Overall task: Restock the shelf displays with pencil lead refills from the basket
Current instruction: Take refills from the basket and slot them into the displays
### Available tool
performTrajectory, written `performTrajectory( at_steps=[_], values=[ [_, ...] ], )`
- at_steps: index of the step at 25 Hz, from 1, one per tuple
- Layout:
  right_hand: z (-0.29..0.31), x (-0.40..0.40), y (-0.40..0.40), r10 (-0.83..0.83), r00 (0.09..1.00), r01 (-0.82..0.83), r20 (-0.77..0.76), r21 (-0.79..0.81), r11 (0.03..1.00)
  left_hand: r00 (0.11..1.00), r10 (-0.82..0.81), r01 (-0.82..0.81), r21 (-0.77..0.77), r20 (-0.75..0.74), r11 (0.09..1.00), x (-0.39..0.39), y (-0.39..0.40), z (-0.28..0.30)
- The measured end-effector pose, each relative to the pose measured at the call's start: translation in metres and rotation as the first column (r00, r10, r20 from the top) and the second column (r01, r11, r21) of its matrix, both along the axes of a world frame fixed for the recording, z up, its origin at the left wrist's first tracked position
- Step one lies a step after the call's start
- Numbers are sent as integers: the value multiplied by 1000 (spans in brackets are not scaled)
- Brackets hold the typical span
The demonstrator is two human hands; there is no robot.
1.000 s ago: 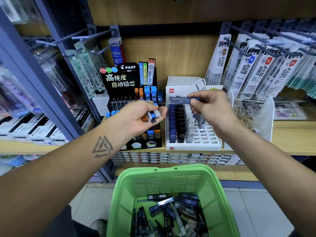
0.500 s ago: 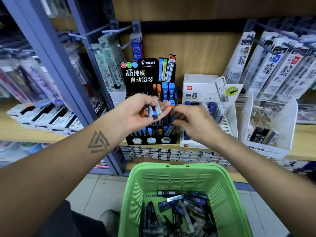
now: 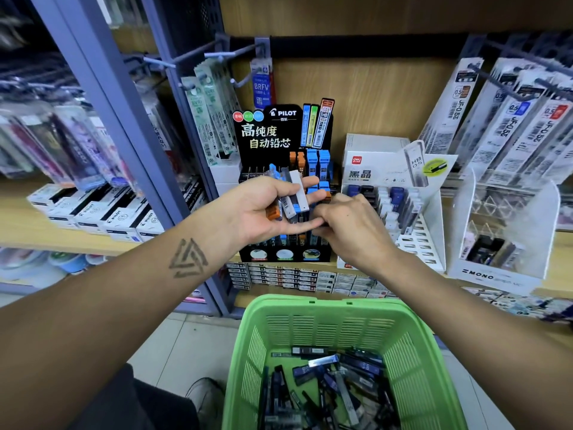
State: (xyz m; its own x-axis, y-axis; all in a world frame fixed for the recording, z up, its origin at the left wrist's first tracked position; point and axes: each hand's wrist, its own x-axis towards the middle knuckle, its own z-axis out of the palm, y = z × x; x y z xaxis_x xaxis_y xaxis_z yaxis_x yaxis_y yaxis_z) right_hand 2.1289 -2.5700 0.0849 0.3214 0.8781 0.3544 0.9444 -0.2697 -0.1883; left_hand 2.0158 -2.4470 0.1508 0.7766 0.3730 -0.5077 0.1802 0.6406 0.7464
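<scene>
My left hand (image 3: 263, 209) holds several pencil lead refill cases (image 3: 293, 193), grey, blue-capped and orange, in its palm in front of the black Pilot display (image 3: 279, 131). My right hand (image 3: 350, 228) is beside it, fingers curled at the lower ends of those cases; what they pinch is hidden. The green basket (image 3: 310, 324) below holds many dark refill cases (image 3: 328, 383). The white Deli display (image 3: 421, 243) with blue and black refills stands to the right.
A clear Mono display (image 3: 502, 274) stands at the far right on the wooden shelf (image 3: 558, 274). Hanging refill packs (image 3: 527, 119) fill pegs at upper right. A blue upright post (image 3: 130, 135) divides the shelving. Small boxes (image 3: 294, 277) line the shelf edge.
My right hand left the white Deli display and came left to meet my left hand. My left hand's fingers opened, showing the cases. The view shifted left.
</scene>
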Motion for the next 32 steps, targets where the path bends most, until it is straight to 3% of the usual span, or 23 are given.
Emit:
performTrajectory(
  at_steps=[4, 6, 7, 9, 12, 14, 18, 22, 28, 32],
  values=[
    [-1, 4, -1, -2, 1000, 4, 23, -65, 998, 1000, -2, 2, 5, -5, 1000, -1, -1, 0],
    [4, 10, -3, -7, 993, 10, -114, 27, 1000, 1000, -9, 9, -9, 27, 1000, 0, -2, 0],
    [9, 14, -5, -15, 966, 44, -257, 111, 993, 999, -18, 18, -14, 45, 1000, 1, -4, 0],
    [24, 18, -13, 35, 824, 143, -566, 267, 953, 996, -43, 44, -22, 73, 999, 4, -10, 1],
    [43, 22, -32, 186, 646, 108, -741, 330, 938, 992, -80, 80, 8, 102, 997, 16, -24, 3],
    [49, 28, -46, 224, 630, 25, -743, 308, 951, 987, -102, 98, 39, 122, 994, 27, -33, 2],
    [48, 51, -73, 154, 876, -77, -457, 183, 980, 977, -178, 168, 92, 114, 981, 48, -51, -1],
    [51, 62, -97, 75, 940, -46, -332, 97, 994, 972, -208, 195, 123, 106, 973, 69, -74, -3],
    [55, 77, -137, -2, 898, 24, -440, 43, 999, 963, -244, 245, 5, 116, 969, 92, -100, -6],
    [61, 85, -160, 6, 849, 114, -529, 194, 974, 927, -353, 355, 10, 126, 935, 100, -116, -9]
  ],
)
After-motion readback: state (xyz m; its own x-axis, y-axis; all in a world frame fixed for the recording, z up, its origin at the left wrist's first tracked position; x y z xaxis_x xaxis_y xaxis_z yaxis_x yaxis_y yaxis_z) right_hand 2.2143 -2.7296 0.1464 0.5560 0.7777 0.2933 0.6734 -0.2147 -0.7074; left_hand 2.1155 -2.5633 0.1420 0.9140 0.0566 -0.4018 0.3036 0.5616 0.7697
